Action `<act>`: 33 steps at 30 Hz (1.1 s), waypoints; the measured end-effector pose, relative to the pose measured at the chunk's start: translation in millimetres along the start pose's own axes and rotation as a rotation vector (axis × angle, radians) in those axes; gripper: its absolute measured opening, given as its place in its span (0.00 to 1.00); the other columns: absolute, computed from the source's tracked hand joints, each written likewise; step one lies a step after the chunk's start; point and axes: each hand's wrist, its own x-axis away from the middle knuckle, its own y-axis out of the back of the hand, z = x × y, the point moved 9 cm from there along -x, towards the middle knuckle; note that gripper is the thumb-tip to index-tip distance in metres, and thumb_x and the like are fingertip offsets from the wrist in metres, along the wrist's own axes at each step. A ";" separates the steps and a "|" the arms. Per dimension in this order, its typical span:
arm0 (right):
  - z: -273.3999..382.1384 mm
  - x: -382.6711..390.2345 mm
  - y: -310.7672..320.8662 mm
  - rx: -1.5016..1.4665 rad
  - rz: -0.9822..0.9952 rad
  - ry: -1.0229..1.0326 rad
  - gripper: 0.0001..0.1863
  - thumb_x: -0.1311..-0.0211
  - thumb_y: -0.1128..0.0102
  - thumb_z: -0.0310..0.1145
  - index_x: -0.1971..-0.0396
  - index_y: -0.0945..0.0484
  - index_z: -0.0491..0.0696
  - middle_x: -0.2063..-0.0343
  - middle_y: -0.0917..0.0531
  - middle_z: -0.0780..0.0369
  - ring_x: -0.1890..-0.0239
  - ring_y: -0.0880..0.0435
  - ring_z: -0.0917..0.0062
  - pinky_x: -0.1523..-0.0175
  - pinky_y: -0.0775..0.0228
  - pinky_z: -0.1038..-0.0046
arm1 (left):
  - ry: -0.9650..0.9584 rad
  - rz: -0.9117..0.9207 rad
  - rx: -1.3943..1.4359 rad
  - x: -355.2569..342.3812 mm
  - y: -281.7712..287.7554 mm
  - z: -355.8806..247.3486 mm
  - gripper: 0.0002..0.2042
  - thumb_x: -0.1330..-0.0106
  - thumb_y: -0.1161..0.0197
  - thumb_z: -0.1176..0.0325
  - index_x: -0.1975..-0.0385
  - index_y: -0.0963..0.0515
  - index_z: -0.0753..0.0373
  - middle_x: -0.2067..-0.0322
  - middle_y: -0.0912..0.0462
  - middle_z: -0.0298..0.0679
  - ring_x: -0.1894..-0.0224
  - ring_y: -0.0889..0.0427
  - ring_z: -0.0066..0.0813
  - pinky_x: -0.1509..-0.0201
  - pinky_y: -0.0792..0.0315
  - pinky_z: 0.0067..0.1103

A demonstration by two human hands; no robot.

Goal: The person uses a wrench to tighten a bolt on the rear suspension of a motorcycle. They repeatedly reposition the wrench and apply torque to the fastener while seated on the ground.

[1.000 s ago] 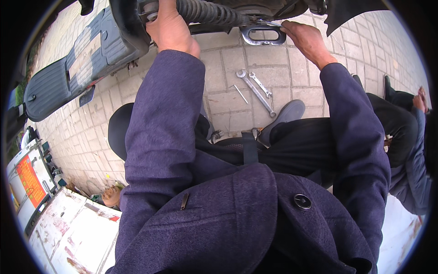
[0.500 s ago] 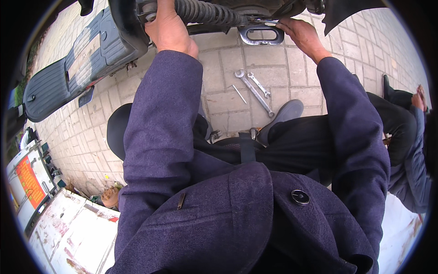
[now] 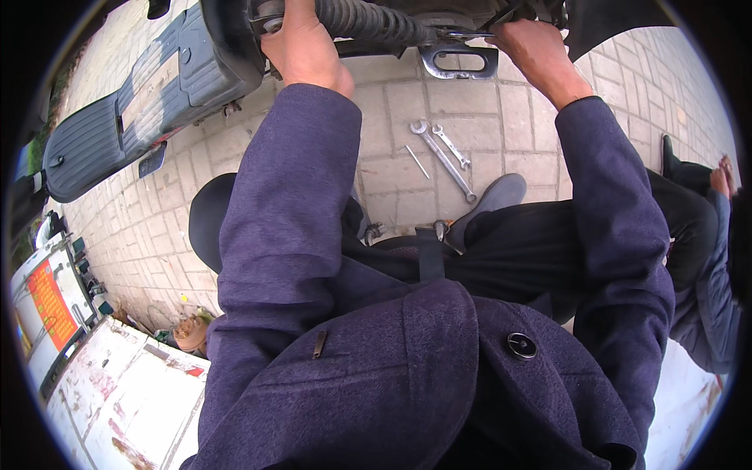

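At the top of the picture, a shock absorber (image 3: 372, 21) with a dark coil spring runs along the underside of a vehicle. My left hand (image 3: 309, 55) is closed around its left end, beside a round bolt; the fingertips go out of sight past the upper edge. My right hand (image 3: 534, 53) grips a thin metal wrench (image 3: 468, 34), whose shaft reaches left to the shock absorber's other end. Just below that shaft is a shiny metal bracket (image 3: 458, 74) with a long slot. The wrench's far head is hard to make out.
On the paving lie a large wrench (image 3: 446, 164), a small open-ended wrench (image 3: 452, 146) and a thin rod (image 3: 417, 162), near my shoe (image 3: 501, 196). A ribbed dark footboard (image 3: 86, 160) is at left, a worn white panel (image 3: 125, 392) lower left. Another person (image 3: 709, 266) sits at right.
The view has shifted slightly, so everything sits a little further right. My right hand's fingers have curled more over the wrench. The left hand keeps its place on the shock absorber.
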 end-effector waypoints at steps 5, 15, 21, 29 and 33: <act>2.4 0.0 3.3 -0.075 -0.024 -0.018 0.11 0.30 0.39 0.41 0.62 0.14 0.50 0.71 0.13 0.54 0.66 0.13 0.56 0.63 0.23 0.58 | -0.031 0.041 -0.001 -2.8 -2.4 -3.4 0.12 0.34 0.33 0.65 0.56 0.21 0.64 0.66 0.14 0.42 0.63 0.15 0.31 0.52 0.22 0.28; -5.5 -15.0 -4.1 -0.083 0.103 -0.196 0.17 0.39 0.34 0.44 0.75 0.15 0.45 0.74 0.15 0.51 0.66 0.14 0.52 0.61 0.25 0.53 | 0.011 0.019 -0.005 -3.5 -0.7 -0.6 0.12 0.33 0.33 0.65 0.55 0.21 0.64 0.65 0.13 0.41 0.63 0.15 0.32 0.53 0.21 0.28; -7.5 -12.9 16.4 -0.130 -0.060 -0.198 0.17 0.48 0.26 0.46 0.78 0.15 0.45 0.77 0.16 0.50 0.69 0.15 0.51 0.63 0.25 0.52 | 0.009 0.031 -0.007 -5.3 0.6 0.9 0.12 0.33 0.33 0.65 0.56 0.21 0.66 0.65 0.13 0.41 0.63 0.14 0.31 0.53 0.21 0.28; -19.2 -14.4 16.1 -0.285 -0.049 -0.334 0.17 0.52 0.24 0.44 0.78 0.15 0.43 0.76 0.16 0.48 0.68 0.15 0.49 0.63 0.25 0.51 | -0.017 0.030 0.003 -4.7 0.7 0.3 0.12 0.33 0.34 0.65 0.57 0.20 0.66 0.65 0.14 0.41 0.62 0.14 0.31 0.53 0.21 0.28; -17.4 -15.2 21.6 -0.256 -0.105 -0.327 0.17 0.54 0.24 0.42 0.78 0.15 0.42 0.77 0.16 0.47 0.69 0.14 0.48 0.63 0.25 0.51 | -0.025 0.061 0.004 -6.8 -1.0 0.8 0.11 0.32 0.34 0.66 0.56 0.21 0.65 0.65 0.14 0.40 0.62 0.15 0.31 0.53 0.21 0.28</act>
